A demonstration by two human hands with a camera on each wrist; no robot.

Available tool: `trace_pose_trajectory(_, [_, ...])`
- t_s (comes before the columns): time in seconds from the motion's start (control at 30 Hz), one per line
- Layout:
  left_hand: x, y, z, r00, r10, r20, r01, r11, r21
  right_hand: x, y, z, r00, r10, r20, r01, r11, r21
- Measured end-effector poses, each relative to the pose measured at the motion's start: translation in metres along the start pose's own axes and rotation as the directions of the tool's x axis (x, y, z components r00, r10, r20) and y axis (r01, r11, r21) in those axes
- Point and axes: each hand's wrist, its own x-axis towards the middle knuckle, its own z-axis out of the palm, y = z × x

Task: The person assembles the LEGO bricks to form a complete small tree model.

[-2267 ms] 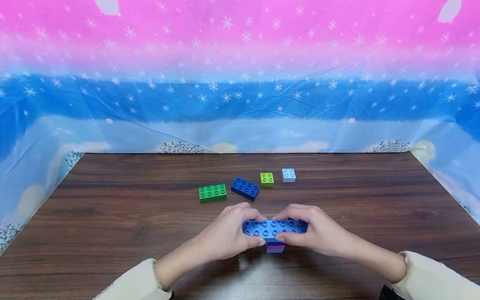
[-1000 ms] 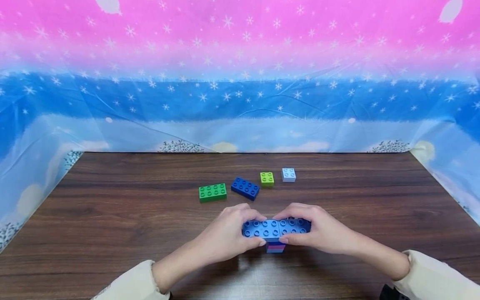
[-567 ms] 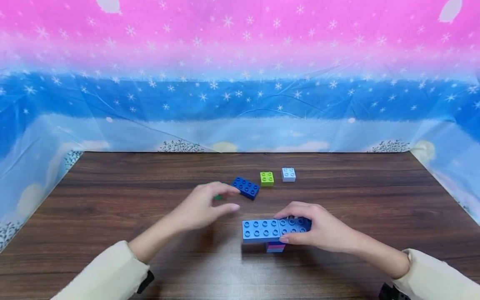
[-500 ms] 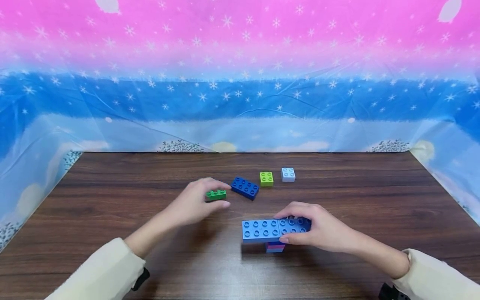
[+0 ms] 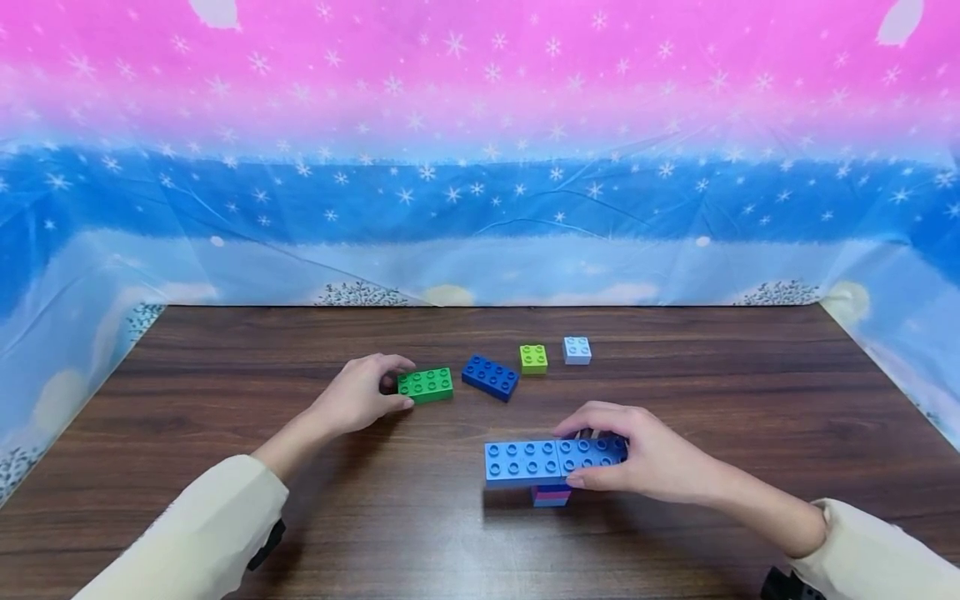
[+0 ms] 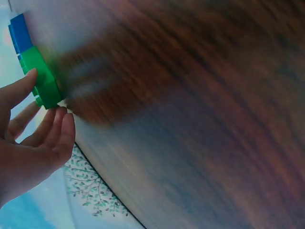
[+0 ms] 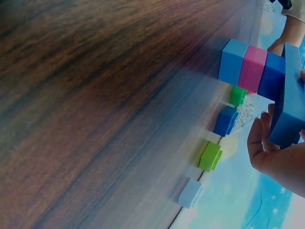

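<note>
Two hands on two different jobs, yeah? What's the left hand (image 5: 362,396) up to?

It's at the left end of the green brick (image 5: 426,386), thumb on the near side, fingers curved around behind. Can't tell if it's actually pinching or just framing it. Brick's lying studs-up in the far half of the worktop (image 5: 225,375), left of the dark blue brick (image 5: 490,377). Lime brick (image 5: 533,358) and white brick (image 5: 577,350) sit further right, closer to the far edge.

And the right hand (image 5: 648,457)?

Pinching the right light blue brick (image 5: 592,454) by its long sides, thumb near, fingers far. That one butts up against the left light blue brick (image 5: 521,462), and the seam sits over a column (image 7: 252,69) banded blue, pink and dark blue. Worktop's near edge is out of frame, fwiw.

How would you grab the green one?

Looks like hard plastic, so I'd guess light, stiff, tough to break. Sides are probably a bit slick. I'd take both long sides near the middle so it doesn't swing. Go gentle on the light blue overhangs, pressing there could pop the joint.
</note>
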Motion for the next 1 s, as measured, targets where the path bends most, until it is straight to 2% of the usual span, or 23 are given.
trace_pose_trajectory(0.37, [-0.003, 0.000, 0.000, 1.000, 0.018, -0.011, -0.018, 1.000, -0.018, -0.007, 0.001, -0.005, 1.000, 0.011, -0.010, -0.011, 1.000, 0.008])
trace_pose_trajectory(0.6, [-0.006, 0.007, -0.008, 1.000, 0.001, -0.027, -0.003, 0.998, -0.067, -0.014, 0.006, -0.008, 0.999, -0.010, -0.040, 0.010, 1.000, -0.004])
trace_pose_trajectory(0.77, [-0.012, 0.024, -0.013, 0.998, 0.047, -0.036, -0.051, 0.990, -0.131, -0.015, 0.007, -0.008, 0.999, -0.020, -0.042, 0.020, 1.000, -0.011])
trace_pose_trajectory(1.0, [-0.025, 0.066, -0.013, 0.988, 0.142, -0.058, -0.150, 0.973, -0.177, -0.015, 0.007, -0.008, 0.999, -0.025, -0.044, 0.025, 1.000, -0.005])
